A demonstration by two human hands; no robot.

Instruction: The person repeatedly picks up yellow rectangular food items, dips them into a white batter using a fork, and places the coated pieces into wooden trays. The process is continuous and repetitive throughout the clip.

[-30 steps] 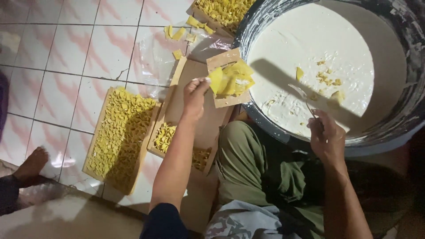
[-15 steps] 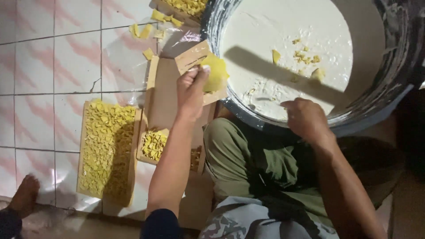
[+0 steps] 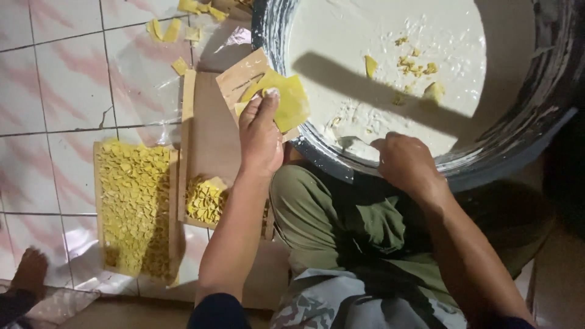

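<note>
A yellow sheet is pinched by the left hand at the basin rim, the right hand curled closed there; dipping seems underway, needing a steady lowering.

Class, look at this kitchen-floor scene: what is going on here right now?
A person sits on a tiled floor at a large basin of white batter. The left hand holds a small board with thin yellow pieces on it at the basin's rim. The right hand rests at the rim. A few yellow bits float in the batter. A tray of yellow pieces lies beside.
</note>
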